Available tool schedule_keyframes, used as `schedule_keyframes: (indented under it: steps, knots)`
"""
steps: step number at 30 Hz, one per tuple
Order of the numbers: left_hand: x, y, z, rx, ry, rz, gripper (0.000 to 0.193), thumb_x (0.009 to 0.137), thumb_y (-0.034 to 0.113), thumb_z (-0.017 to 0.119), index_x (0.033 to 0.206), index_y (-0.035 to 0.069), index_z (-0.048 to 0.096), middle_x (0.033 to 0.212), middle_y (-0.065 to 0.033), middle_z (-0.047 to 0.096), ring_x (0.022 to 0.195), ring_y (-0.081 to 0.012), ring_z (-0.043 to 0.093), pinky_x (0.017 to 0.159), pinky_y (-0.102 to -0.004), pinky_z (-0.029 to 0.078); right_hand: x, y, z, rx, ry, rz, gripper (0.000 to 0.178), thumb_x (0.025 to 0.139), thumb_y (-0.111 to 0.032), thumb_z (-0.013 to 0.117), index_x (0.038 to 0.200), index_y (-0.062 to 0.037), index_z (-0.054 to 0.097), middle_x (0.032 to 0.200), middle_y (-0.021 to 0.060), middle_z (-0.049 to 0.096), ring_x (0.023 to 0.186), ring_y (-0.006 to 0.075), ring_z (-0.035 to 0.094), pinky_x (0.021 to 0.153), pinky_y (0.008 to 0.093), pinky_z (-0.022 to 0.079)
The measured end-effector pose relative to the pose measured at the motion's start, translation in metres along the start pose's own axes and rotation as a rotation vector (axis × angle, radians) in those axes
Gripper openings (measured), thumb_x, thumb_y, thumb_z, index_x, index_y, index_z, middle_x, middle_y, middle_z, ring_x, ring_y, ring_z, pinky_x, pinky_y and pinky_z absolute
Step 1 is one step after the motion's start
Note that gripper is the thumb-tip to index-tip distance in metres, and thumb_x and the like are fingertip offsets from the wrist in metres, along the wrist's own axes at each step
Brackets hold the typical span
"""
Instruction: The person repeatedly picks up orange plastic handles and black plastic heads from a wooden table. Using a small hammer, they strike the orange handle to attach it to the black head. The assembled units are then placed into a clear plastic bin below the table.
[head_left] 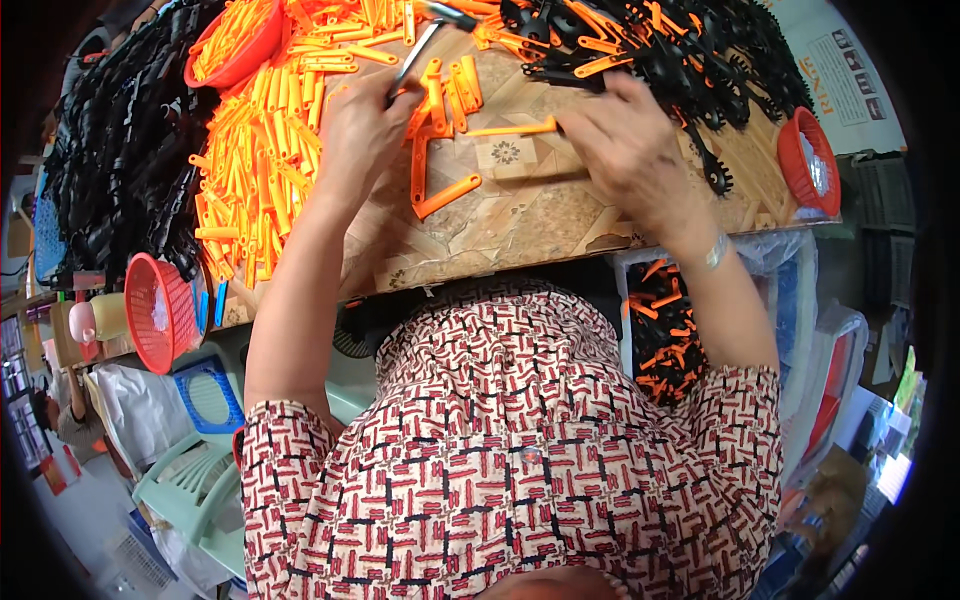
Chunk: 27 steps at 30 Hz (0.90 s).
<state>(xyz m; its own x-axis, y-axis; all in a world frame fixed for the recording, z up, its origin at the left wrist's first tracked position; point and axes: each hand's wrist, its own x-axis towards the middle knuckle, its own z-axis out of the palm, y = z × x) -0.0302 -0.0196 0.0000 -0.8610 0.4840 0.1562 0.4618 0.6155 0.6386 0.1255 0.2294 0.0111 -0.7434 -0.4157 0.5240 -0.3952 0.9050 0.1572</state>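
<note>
My left hand [368, 125] is closed around a hammer [416, 58], whose metal shaft slants up to a dark head at the table's far side. My right hand [632, 150] has its fingertips at the end of a long orange plastic handle [515, 128], seemingly pinching it; part of the grip is hidden. Close beyond those fingers lie black plastic kitchen utensils [690, 75] with orange handles among them. Between my hands several loose orange handles [458, 92] rest on the table [520, 215], and two lie in an L shape [420, 180].
A large heap of orange handles [255, 180] spreads at left, beside a red basket [245, 50] of them and a black pile [130, 150]. Red baskets stand at the left [158, 320] and right [808, 165] edges. Below the table's right side is a bin of orange-and-black pieces [660, 340].
</note>
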Motion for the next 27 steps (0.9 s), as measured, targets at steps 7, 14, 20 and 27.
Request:
schedule_keyframes:
  steps: [7, 14, 20, 27]
  knots:
    - [0.028, 0.025, 0.040, 0.438, -0.166, 0.147, 0.043, 0.089, 0.047, 0.073, 0.099, 0.005, 0.072, 0.078, -0.0172, 0.070, 0.081, -0.0331, 0.070, 0.072, -0.0450, 0.053, -0.085, -0.077, -0.045, 0.667, -0.188, 0.939, 0.010, 0.088, -0.007, 0.074, 0.092, 0.0002, 0.069, 0.070, 0.0073, 0.066, 0.059, 0.0165, 0.064, 0.057, 0.0281, 0.049]
    - [0.048, 0.019, 0.031, 0.382, -0.306, 0.124, 0.036, 0.083, 0.037, 0.077, 0.108, 0.012, 0.072, 0.077, -0.0127, 0.071, 0.076, -0.0283, 0.071, 0.072, -0.0432, 0.054, -0.129, -0.110, -0.023, 1.075, -0.008, 1.388, 0.008, 0.091, -0.003, 0.072, 0.094, 0.0037, 0.070, 0.069, 0.0039, 0.068, 0.059, 0.0064, 0.064, 0.054, 0.0209, 0.051]
    - [0.043, 0.026, 0.034, 0.250, -0.324, 0.148, 0.035, 0.085, 0.035, 0.076, 0.114, 0.015, 0.075, 0.076, -0.0104, 0.069, 0.070, -0.0211, 0.068, 0.068, -0.0376, 0.053, -0.123, -0.110, -0.023, 1.200, -0.035, 1.414, 0.009, 0.094, -0.004, 0.069, 0.093, 0.0043, 0.069, 0.070, 0.0032, 0.068, 0.060, 0.0072, 0.064, 0.055, 0.0218, 0.050]
    - [0.007, 0.040, 0.047, 0.149, -0.344, 0.255, 0.033, 0.086, 0.030, 0.076, 0.110, 0.007, 0.073, 0.070, -0.0142, 0.065, 0.065, -0.0272, 0.065, 0.067, -0.0412, 0.051, -0.128, -0.111, -0.026, 1.467, 0.012, 1.498, 0.012, 0.098, -0.008, 0.065, 0.097, 0.0040, 0.069, 0.073, 0.0069, 0.067, 0.060, 0.0129, 0.065, 0.059, 0.0257, 0.054]
